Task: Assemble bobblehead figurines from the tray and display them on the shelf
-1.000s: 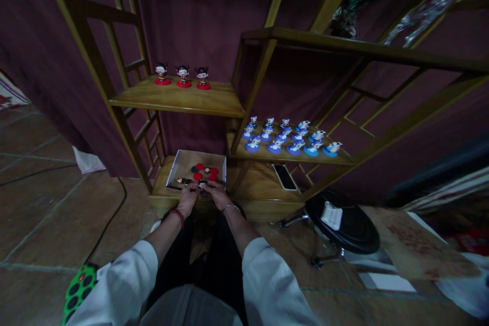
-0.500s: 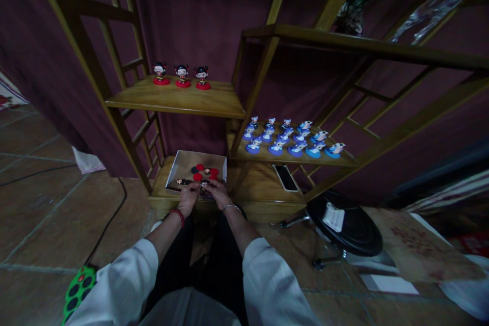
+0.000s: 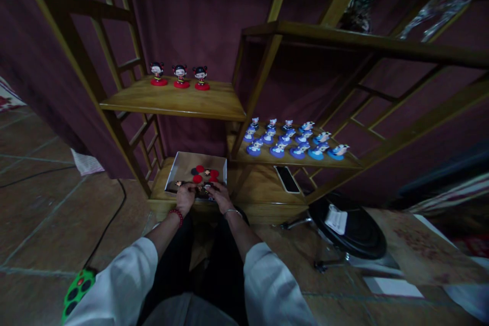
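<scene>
Head view: work at the shallow, white-sided cardboard box (image 3: 185, 161) looks partly done, with one small black-haired figurine (image 3: 207, 187) in hand over its near edge.
Right-hand (image 3: 220, 197) fingers hold that figurine; left-hand (image 3: 186, 196) fingers are drawn narrow just beside it (whether they grip it, I cannot tell). Above the box, three black-haired figurines on round red bases (image 3: 181, 76) stand finished, by the look of them; up to its right are rows of blue-and-purple figurines (image 3: 279, 148). Inside the box, loose round red discs (image 3: 197, 179) and other dark-haired figurines (image 3: 179, 183) seem left to handle. Right of the box, the dark-screened, pale-edged phone (image 3: 287, 179) shows no readable brand; farther right, the white paper sheet (image 3: 336, 219) bears nothing legible.
</scene>
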A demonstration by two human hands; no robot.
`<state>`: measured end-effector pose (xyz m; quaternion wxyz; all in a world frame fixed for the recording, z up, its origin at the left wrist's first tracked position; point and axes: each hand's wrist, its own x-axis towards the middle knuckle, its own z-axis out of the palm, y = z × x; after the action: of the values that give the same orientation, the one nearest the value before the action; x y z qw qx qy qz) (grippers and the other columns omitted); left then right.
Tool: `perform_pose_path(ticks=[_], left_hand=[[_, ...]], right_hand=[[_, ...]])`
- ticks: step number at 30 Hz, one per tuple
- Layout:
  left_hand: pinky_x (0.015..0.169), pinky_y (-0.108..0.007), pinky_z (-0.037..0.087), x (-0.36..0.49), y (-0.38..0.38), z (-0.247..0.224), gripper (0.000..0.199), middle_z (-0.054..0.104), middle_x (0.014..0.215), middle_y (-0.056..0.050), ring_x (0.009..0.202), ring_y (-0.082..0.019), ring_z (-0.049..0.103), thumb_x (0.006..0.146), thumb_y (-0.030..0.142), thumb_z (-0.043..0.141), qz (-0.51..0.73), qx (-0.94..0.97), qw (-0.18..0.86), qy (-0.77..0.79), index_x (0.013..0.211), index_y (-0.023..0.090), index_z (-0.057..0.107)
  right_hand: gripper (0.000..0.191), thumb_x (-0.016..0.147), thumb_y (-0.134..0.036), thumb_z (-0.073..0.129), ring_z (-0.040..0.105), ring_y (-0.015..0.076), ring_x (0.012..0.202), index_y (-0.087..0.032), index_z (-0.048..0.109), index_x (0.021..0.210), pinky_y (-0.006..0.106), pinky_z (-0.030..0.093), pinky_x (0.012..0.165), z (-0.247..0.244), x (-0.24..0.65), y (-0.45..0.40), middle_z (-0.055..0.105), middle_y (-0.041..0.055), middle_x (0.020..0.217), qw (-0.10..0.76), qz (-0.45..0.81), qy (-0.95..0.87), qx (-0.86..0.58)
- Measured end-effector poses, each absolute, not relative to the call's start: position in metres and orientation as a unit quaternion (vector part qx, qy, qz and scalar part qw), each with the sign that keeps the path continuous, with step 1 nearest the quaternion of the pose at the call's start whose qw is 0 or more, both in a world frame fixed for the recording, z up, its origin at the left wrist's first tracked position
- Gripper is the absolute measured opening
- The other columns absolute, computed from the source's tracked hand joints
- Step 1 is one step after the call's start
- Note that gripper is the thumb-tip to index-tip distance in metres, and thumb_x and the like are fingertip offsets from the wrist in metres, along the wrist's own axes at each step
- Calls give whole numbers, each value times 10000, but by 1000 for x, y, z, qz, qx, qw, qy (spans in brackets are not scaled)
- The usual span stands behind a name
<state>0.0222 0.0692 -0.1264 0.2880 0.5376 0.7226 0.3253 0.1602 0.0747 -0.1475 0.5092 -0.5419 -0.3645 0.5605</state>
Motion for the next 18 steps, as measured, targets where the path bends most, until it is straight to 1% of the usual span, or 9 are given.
perform_pose_path(ticks=[3, 6, 9, 12, 15, 18], left_hand=[[779, -239, 438, 22, 70, -123, 268, 679, 907, -60, 842, -159, 614, 713, 88, 478, 293, 560, 261, 729, 896, 162, 660], [778, -229, 436, 22, 73, -122, 259, 674, 922, -66, 861, -165, 609, 729, 117, 475, 268, 585, 241, 726, 909, 164, 656], [817, -220, 414, 23, 78, -123, 262, 666, 954, -66, 908, -168, 592, 727, 110, 471, 250, 613, 222, 716, 900, 172, 658], [847, -244, 397, 24, 84, -126, 259, 658, 973, -80, 926, -182, 579, 728, 100, 461, 234, 636, 206, 706, 882, 167, 659], [825, -269, 407, 24, 89, -129, 250, 659, 950, -89, 896, -191, 582, 746, 120, 449, 220, 653, 199, 697, 878, 159, 657], [812, -279, 412, 25, 94, -132, 245, 661, 931, -94, 883, -193, 583, 758, 136, 442, 210, 662, 192, 693, 876, 153, 655]], right_hand=[[348, 540, -364, 686, 603, 156, 694, -171, 633, 825, 262, 488, 607, -155, 161, 78, 654, 11, 752, 501, 537, -400, -549], [294, 584, -379, 649, 599, 159, 698, -182, 637, 801, 284, 490, 654, -163, 162, 81, 652, 0, 727, 483, 498, -455, -557], [251, 609, -360, 633, 599, 158, 724, -190, 639, 794, 301, 481, 715, -168, 164, 84, 657, 3, 752, 467, 461, -495, -569], [242, 613, -342, 635, 598, 159, 753, -194, 636, 804, 306, 468, 752, -168, 165, 84, 657, 11, 789, 462, 445, -508, -574], [254, 615, -358, 638, 595, 167, 768, -196, 634, 811, 309, 467, 752, -167, 165, 83, 653, 13, 797, 461, 447, -505, -576], [280, 617, -388, 634, 592, 169, 750, -197, 629, 823, 307, 479, 713, -165, 166, 81, 646, 7, 777, 460, 464, -488, -578]])
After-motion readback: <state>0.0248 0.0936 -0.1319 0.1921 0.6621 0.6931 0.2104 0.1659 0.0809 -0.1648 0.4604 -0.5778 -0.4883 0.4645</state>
